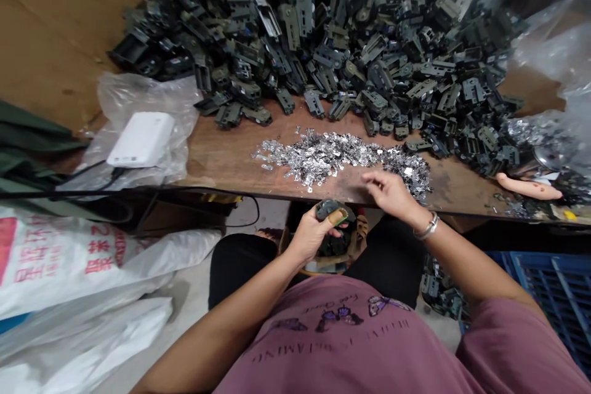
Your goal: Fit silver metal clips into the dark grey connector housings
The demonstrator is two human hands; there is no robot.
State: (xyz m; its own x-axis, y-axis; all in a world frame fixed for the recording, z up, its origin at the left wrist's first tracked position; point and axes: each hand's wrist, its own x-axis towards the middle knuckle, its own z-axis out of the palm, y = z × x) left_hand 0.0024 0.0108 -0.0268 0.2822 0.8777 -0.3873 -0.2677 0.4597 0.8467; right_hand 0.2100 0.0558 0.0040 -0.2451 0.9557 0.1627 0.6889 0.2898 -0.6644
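Observation:
My left hand [310,235] is closed around a dark grey-green plastic part [329,208] above my lap. Something yellowish covers the thumb of that hand. My right hand [390,194] hovers at the table's front edge, with its fingers curled towards the thumb. Whatever may be between those fingertips is too small to make out. Just beyond the right hand lies a pile of small shiny metal pieces [323,154]. Between my knees, under the left hand, a container [353,252] holds more dark parts and is partly hidden.
A big heap of dark green plastic parts [295,18] covers the back of the wooden table [221,160]. At left, a white box with a cable [141,138] rests on clear plastic. A flesh-coloured doll-like limb [529,187] lies at right. White sacks [92,258] and a blue crate [549,289] flank me.

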